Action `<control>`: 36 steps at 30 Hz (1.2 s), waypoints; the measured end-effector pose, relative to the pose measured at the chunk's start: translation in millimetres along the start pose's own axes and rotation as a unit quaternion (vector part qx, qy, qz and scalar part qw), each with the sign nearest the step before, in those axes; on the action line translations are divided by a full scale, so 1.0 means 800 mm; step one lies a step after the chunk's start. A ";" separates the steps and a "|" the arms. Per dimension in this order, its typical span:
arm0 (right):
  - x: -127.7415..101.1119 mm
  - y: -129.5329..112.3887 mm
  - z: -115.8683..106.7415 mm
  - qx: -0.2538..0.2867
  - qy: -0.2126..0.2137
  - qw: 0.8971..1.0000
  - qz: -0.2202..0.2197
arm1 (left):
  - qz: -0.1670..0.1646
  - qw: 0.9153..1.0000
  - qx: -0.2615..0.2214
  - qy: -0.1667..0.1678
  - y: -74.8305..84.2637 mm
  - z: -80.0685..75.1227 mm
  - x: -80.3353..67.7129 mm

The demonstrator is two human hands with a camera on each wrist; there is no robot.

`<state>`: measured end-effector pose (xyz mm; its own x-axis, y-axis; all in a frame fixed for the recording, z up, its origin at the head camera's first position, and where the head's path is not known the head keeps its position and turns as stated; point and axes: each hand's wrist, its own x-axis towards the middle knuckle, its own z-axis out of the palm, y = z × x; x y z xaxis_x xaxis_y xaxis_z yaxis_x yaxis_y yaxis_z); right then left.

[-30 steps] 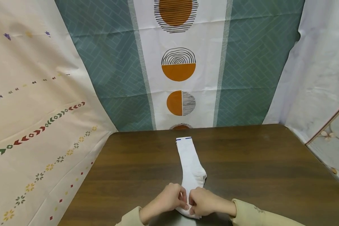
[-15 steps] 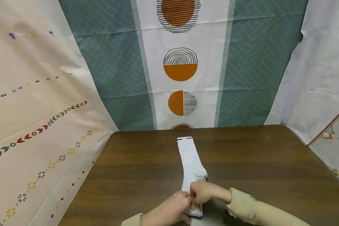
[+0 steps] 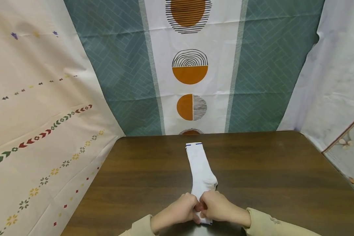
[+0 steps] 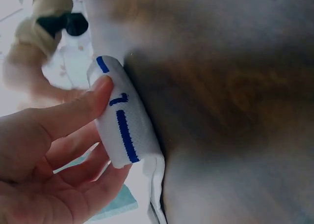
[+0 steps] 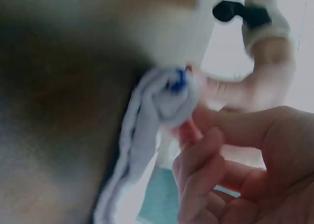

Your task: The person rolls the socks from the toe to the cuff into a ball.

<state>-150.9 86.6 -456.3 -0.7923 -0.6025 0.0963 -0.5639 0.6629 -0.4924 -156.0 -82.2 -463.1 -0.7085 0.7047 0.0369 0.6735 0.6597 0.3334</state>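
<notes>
A pair of white socks, laid one on the other, stretches lengthwise across the table with the blue-marked cuffs at the far end. The near end is rolled up on itself; this roll shows blue marks on its outside. My left hand pinches the roll, thumb on the near side and fingertips behind it. From the other side my right hand pinches the roll's right part with curled fingers. Seen from the right wrist, the sock layers wind into a spiral. Both hands meet at the middle of the roll.
The dark brown wooden table extends around the socks. A teal and white patterned cloth hangs behind it, with a cream cloth on the left and a white one on the right.
The near end of the socks has been rolled up a little, and blue marks now show there. My left hand dropped toward me, then came back up beside the right hand.
</notes>
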 end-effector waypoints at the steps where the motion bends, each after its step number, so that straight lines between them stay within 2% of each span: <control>1: -0.005 -0.004 0.000 -0.021 0.012 1.000 -0.012 | -0.013 1.000 -0.023 -0.006 -0.001 -0.001 0.001; 4: -0.017 -0.015 0.001 -0.104 0.021 0.993 -0.051 | -0.047 0.995 -0.082 -0.019 -0.005 -0.003 0.005; 8: -0.021 -0.023 0.003 -0.196 -0.024 0.978 -0.073 | -0.071 0.987 -0.138 -0.041 -0.014 -0.004 0.011; 11: -0.018 -0.023 0.005 -0.234 -0.042 0.969 -0.074 | -0.074 0.983 -0.161 -0.056 -0.021 -0.004 0.016; 15: -0.016 -0.017 0.012 -0.253 -0.021 0.963 -0.090 | -0.079 0.979 -0.171 -0.080 -0.026 -0.005 0.025; 19: -0.013 -0.010 0.013 -0.248 0.002 0.961 -0.124 | -0.089 0.978 -0.160 -0.100 -0.029 -0.007 0.031; 23: -0.003 0.001 0.004 -0.221 -0.002 0.960 -0.174 | -0.098 0.978 -0.159 -0.091 -0.028 -0.008 0.030; 26: 0.007 0.013 -0.003 -0.172 -0.023 0.964 -0.203 | -0.114 0.982 -0.143 -0.053 -0.022 -0.010 0.024; 30: 0.019 0.026 -0.011 -0.106 -0.064 0.968 -0.217 | -0.133 0.988 -0.079 -0.003 -0.010 -0.015 0.015; 33: 0.027 0.029 -0.015 -0.077 -0.102 0.970 -0.207 | -0.118 0.992 -0.042 -0.002 -0.001 -0.018 0.010; 36: 0.034 0.029 -0.018 -0.053 -0.144 0.971 -0.184 | -0.095 0.995 -0.030 -0.022 0.003 -0.019 0.007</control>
<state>-189.0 92.5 -452.6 -0.4427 -0.8967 -0.0044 -0.8300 0.4116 -0.3765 -161.1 -80.7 -447.3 -0.8104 0.5813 -0.0730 0.5147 0.7659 0.3854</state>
